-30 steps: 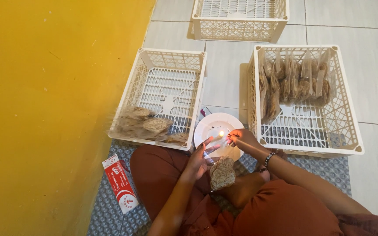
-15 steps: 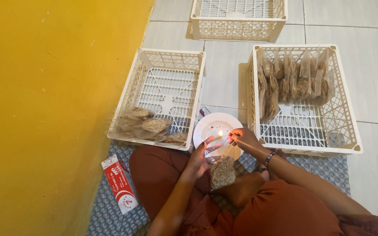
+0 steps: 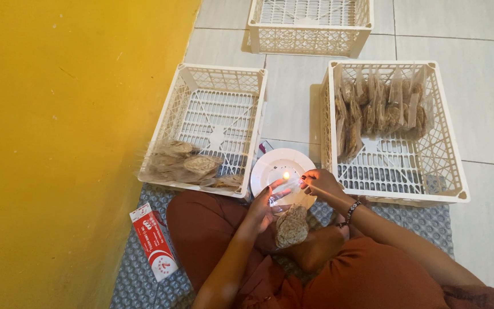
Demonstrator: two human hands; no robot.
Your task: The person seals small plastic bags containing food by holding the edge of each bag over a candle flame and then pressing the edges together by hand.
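While the left hand (image 3: 263, 207) grips the clear cracker bag (image 3: 290, 224) hanging lengthwise below it, the right hand (image 3: 320, 182) pinches the bag's top edge beside the candle flame (image 3: 285, 175); both hands sit over the white plate (image 3: 270, 166).

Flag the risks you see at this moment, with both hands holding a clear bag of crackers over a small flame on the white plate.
1. The flame sits right beside the fingertips of the left hand and right hand, so a burn seems possible.
2. The clear bag is held at the flame; too long there could melt a hole rather than a seal.
3. The white plate rests beside the plastic crates; a tipped flame might scorch them.
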